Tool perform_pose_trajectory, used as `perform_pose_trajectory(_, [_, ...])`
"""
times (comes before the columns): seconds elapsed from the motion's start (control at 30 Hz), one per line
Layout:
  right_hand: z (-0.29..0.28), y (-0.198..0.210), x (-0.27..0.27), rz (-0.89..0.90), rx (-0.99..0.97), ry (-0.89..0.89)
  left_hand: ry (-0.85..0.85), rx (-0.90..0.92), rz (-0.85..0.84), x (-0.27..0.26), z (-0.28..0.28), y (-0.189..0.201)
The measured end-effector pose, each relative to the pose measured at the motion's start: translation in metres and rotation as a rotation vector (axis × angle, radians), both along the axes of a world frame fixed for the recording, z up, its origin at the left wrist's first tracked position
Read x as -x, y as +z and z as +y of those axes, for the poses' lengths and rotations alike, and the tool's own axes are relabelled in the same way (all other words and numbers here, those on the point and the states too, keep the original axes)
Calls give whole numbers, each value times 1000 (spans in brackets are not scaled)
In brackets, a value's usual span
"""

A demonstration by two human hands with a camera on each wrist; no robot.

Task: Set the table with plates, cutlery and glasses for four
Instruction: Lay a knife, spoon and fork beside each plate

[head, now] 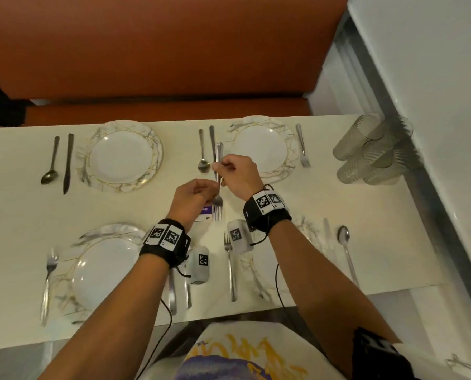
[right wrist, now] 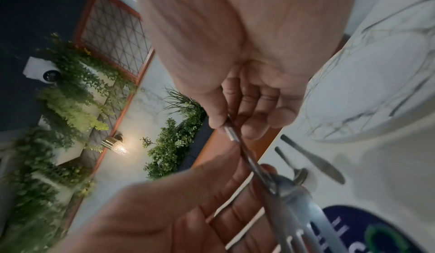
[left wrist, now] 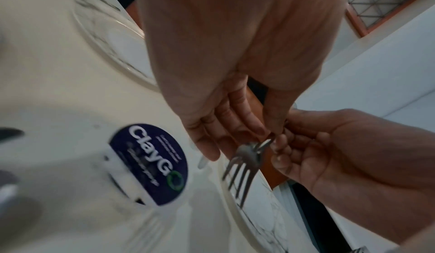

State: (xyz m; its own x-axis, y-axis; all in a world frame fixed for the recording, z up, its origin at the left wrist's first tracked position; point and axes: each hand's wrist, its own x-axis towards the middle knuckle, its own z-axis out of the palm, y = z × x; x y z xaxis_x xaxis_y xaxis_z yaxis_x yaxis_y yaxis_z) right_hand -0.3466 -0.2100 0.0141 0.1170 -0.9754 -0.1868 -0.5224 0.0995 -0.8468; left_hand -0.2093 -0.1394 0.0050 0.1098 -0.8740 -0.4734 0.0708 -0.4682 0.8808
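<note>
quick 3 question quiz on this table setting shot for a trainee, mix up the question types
1. True or false: the glasses are already set out, one at each plate.
2. Which far place setting lacks a fork? A) far left plate B) far right plate
3. Fill in: both the left hand and the right hand hold a ____ above the table.

Key
1. False: they are bunched together at the table's far right end.
2. A: only a spoon and knife lie beside it.
3. Fork.
</note>
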Motion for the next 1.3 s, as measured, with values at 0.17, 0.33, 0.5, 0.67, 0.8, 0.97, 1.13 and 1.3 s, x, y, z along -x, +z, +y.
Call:
perform_pose_trajectory(0.17, [27,0,-57,-63,-22,-39,15,38,-45,-57,39,2])
perform_pose_trajectory(0.33, [55,-13,-106,-132,-189,-28,116,44,-112,-100,58,-9])
perform_pose_trajectory(0.5, [61,-19,-133,-132,-237,56,212,31,-144,-122,56,-17])
perform_pose_trajectory(0.67, [28,-21,-142,-153,-290,83,242,16,-176,-133,37,-21])
perform_pose_trajectory(0.8, [-19,-27,-142,-146,-324,65,228,-51,-217,-140,14,-29])
perform_pose_trajectory(0.97, [-81,-54,-138,-60,-319,36,115,-149,-295,-143,2,-46])
perform_pose_trajectory(1.13, [-116,-86,-150,156,-335,43,1,-194,-420,-142,3,-60])
perform_pose_trajectory(1.3, [-127,-104,-159,248,-338,24,-63,-231,-462,-143,6,-68])
